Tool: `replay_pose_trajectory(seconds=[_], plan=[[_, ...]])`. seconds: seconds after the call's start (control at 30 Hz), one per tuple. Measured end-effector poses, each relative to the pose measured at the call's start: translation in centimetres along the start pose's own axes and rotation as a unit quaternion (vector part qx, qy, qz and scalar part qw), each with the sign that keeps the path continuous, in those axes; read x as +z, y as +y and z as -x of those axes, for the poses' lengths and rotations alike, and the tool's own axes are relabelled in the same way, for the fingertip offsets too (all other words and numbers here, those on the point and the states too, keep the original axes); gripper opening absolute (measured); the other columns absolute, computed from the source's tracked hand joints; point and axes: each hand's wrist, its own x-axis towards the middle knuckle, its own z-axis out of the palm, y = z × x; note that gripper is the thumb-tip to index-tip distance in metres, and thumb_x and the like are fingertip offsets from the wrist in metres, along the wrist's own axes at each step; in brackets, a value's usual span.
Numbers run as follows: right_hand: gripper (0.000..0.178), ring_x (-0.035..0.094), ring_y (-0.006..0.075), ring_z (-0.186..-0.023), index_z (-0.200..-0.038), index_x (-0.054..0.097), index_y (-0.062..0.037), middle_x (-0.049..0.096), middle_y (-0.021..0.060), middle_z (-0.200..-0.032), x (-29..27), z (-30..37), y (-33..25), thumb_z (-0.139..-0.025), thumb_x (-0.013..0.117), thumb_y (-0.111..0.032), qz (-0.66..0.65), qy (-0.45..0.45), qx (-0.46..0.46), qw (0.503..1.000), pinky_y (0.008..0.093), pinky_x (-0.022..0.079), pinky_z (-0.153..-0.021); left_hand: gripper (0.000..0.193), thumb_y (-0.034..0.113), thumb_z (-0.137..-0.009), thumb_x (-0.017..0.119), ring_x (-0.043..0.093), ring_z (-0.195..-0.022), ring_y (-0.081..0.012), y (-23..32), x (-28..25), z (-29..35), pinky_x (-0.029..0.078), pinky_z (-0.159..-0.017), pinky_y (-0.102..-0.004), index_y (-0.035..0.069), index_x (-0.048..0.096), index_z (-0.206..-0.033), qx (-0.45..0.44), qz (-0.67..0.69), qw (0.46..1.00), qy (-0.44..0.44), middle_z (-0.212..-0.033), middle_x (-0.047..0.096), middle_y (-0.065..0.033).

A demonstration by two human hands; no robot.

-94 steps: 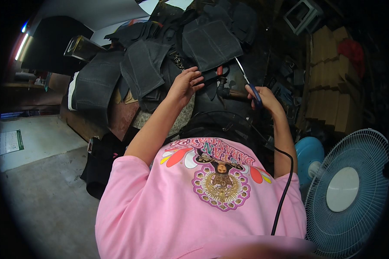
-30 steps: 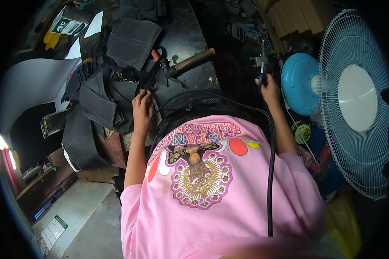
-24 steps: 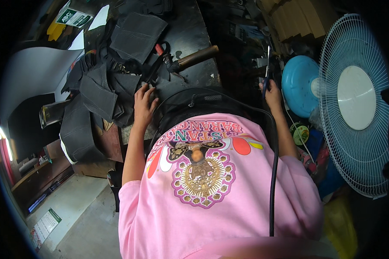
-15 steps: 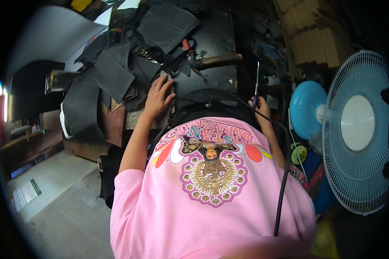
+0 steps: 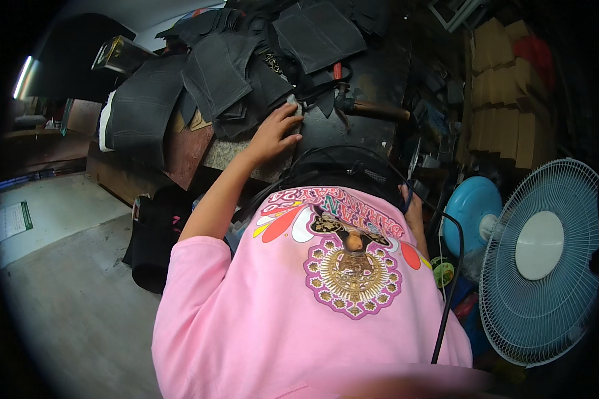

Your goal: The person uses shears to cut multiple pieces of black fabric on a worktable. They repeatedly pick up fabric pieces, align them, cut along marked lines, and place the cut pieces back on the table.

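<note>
My left hand (image 5: 277, 135) lies at the near edge of the dark worktable (image 5: 373, 136), fingers apart and stretched forward. Its fingertips touch a small pale piece (image 5: 292, 100) beside the stacked black leather-like panels (image 5: 221, 70). A hammer (image 5: 381, 112) with a wooden handle lies to the right of that hand. Low at the right side of my body, my right hand (image 5: 412, 207) is closed round a thin-shafted tool (image 5: 414, 158) with a dark blue handle; the shirt and a black cable partly hide it. Whether the tool is an awl or a screwdriver is unclear.
A large pale blue fan (image 5: 506, 292) and a round blue fan part (image 5: 469, 209) stand close on my right. The black cable (image 5: 454, 286) runs down beside me. Folded brown cardboard (image 5: 506, 100) is stacked at the far right. A black bag-like thing (image 5: 154, 249) sits below the table on the left.
The view has swung left, so everything sits further right. My left hand stays at the table edge. My right hand has sunk lower beside my body, more hidden by the shirt.
</note>
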Motion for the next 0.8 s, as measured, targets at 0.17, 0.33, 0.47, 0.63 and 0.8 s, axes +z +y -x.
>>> replay_pose_trajectory(seconds=[0.17, 0.33, 0.47, 0.63, 0.8], plan=[[0.038, 0.052, 0.0099, -0.092, -0.107, 0.062, -0.0043, 0.059, 0.0029, -0.097, -0.1, 0.7, -2.2, -0.088, 0.062, -0.037, 0.039, -0.055, 0.000, 0.998, 0.0223, 0.039, -0.081, 0.043, 0.035, -0.090, 0.056, 0.060, -0.095, -0.0169, 2.1, -3.2, 3.0, 0.046, -0.086, -0.0319, 0.007, 0.054, -0.123, -0.239, 0.262, 0.929, -0.108, -0.104, 0.062, -0.0107], [0.028, 0.043, 0.0070, -0.072, -0.091, 0.060, -0.0060, 0.049, -0.0035, -0.077, 2.0, 0.4, -4.1, -0.088, 0.063, -0.033, 0.115, -0.087, -0.071, 0.987, 0.0219, 0.035, -0.065, 0.054, 0.049, -0.093, 0.047, 0.057, -0.081, -0.0159, 4.4, -2.9, 4.5, 0.046, -0.068, -0.0294, 0.004, 0.053, -0.122, -0.370, 0.281, 0.857, -0.221, -0.089, 0.060, -0.0069], [0.024, 0.043, 0.0068, -0.074, -0.090, 0.060, -0.0069, 0.049, -0.0043, -0.079, 2.7, 1.3, -5.9, -0.086, 0.066, -0.030, 0.068, -0.078, 0.021, 0.994, 0.0222, 0.035, -0.067, 0.062, 0.059, -0.090, 0.044, 0.051, -0.077, -0.0164, 5.4, -2.1, 4.3, 0.044, -0.064, -0.0309, 0.009, 0.054, -0.125, -0.331, 0.244, 0.874, -0.259, -0.089, 0.057, -0.0055], [0.027, 0.044, 0.0080, -0.072, -0.090, 0.060, -0.0054, 0.049, -0.0043, -0.078, 3.1, 2.3, -6.8, -0.083, 0.069, -0.030, 0.037, -0.072, 0.026, 0.996, 0.0225, 0.037, -0.066, 0.064, 0.059, -0.089, 0.044, 0.051, -0.082, -0.0169, 6.6, -2.3, 4.1, 0.042, -0.072, -0.0289, 0.007, 0.055, -0.124, -0.374, 0.318, 0.834, -0.252, -0.094, 0.058, -0.0056], [0.032, 0.044, 0.0095, -0.070, -0.087, 0.058, -0.0033, 0.050, -0.0020, -0.076, 3.3, 2.8, -6.8, -0.082, 0.069, -0.032, 0.117, -0.055, -0.005, 0.992, 0.0244, 0.038, -0.064, 0.063, 0.054, -0.090, 0.045, 0.054, -0.095, -0.0193, 6.7, -2.1, 3.7, 0.041, -0.085, -0.0285, 0.002, 0.053, -0.125, -0.376, 0.315, 0.831, -0.263, -0.109, 0.060, -0.0098]])
